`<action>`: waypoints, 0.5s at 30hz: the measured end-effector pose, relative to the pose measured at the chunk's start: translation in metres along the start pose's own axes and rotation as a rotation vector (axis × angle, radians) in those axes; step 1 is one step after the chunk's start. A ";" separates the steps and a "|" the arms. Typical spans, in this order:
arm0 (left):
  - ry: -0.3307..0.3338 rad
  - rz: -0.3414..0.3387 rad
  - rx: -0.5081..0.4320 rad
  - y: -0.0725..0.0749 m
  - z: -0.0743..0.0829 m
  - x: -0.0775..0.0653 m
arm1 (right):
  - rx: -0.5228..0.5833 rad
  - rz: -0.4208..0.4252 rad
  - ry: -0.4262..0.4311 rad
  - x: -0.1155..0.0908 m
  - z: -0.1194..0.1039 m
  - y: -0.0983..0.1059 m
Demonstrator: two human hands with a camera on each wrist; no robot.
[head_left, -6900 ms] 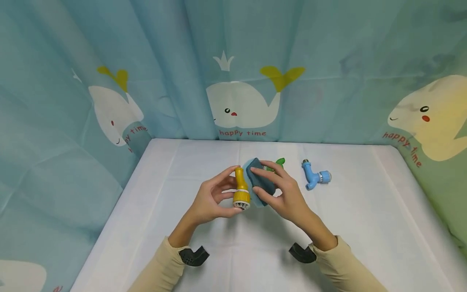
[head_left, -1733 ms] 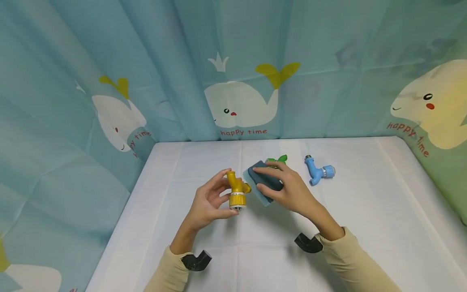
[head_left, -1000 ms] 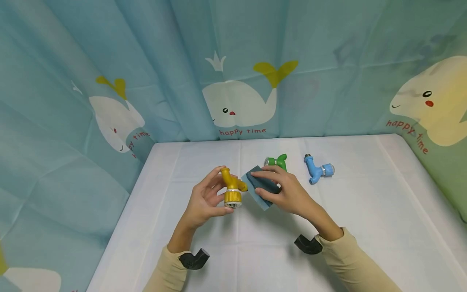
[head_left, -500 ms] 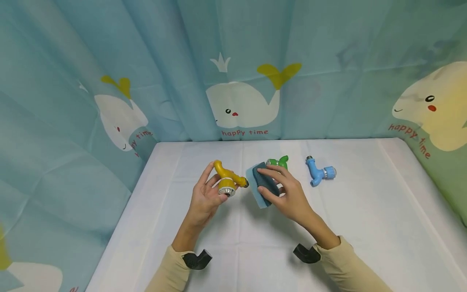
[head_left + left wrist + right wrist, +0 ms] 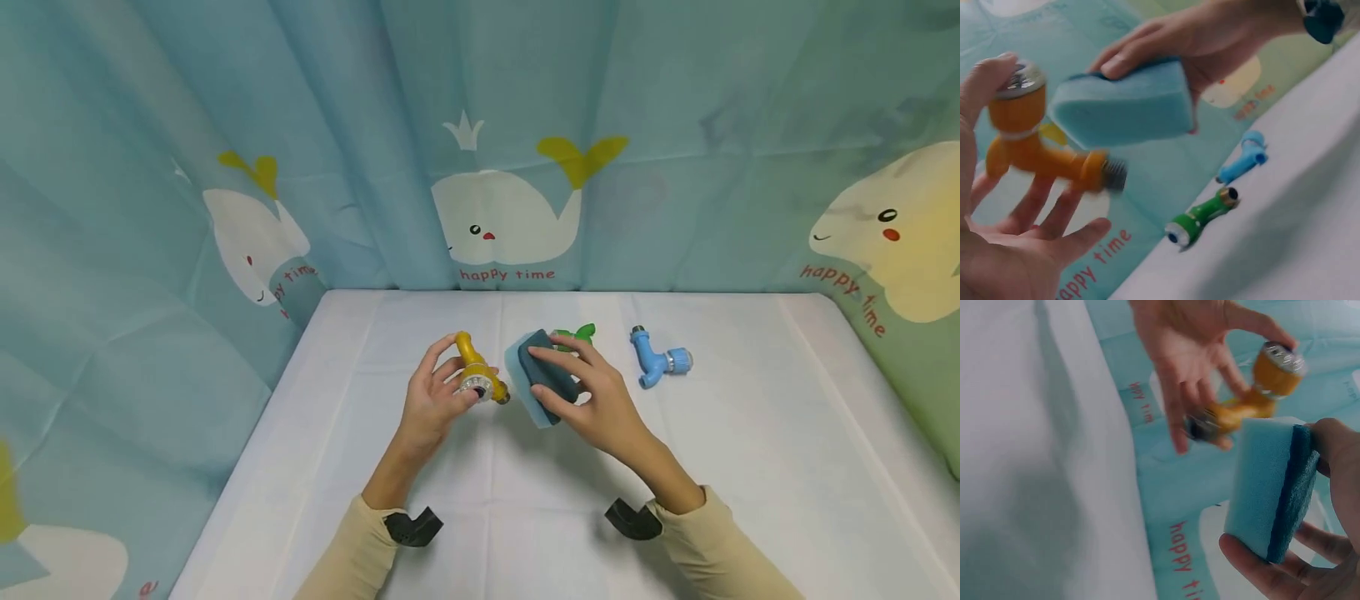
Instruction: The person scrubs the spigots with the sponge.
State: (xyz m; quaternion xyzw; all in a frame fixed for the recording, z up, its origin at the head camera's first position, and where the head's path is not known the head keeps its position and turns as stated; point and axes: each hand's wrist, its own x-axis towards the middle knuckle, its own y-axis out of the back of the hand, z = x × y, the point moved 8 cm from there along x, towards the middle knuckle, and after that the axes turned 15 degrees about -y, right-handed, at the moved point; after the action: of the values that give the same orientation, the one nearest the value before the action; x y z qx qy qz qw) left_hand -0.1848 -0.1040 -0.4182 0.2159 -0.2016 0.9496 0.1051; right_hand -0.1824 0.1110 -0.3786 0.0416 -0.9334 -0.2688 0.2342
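My left hand (image 5: 432,405) grips a yellow faucet (image 5: 474,358) above the table, thumb on its round silver-ended knob. In the left wrist view the faucet's dark threaded end (image 5: 1114,175) points toward the sponge. My right hand (image 5: 600,400) pinches a two-layer sponge (image 5: 1266,487), light blue on one side and dark blue on the other. Its light side faces the faucet, with a small gap between them in the head view. Behind the right hand lies a green faucet (image 5: 1202,217), partly hidden in the head view. A blue faucet (image 5: 655,358) lies farther right.
A white cloth covers the table (image 5: 360,350). Blue-green curtains (image 5: 345,100) with whale prints rise along its back and both sides. A black curved piece (image 5: 414,527) sits at my left wrist, another (image 5: 633,520) at my right.
The yellow faucet has turned in my left hand, its threaded end swinging from rightward to down and toward me. My right hand keeps the sponge in nearly the same place.
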 end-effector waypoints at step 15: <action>0.101 0.017 0.064 0.003 -0.018 -0.006 | 0.023 0.024 0.009 -0.005 0.001 0.004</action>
State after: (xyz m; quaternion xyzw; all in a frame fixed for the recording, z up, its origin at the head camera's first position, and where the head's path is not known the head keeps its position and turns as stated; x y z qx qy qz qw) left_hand -0.1873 -0.0994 -0.4365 0.1691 -0.1672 0.9661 0.1003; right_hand -0.1777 0.1159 -0.3792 0.0342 -0.9358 -0.2551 0.2410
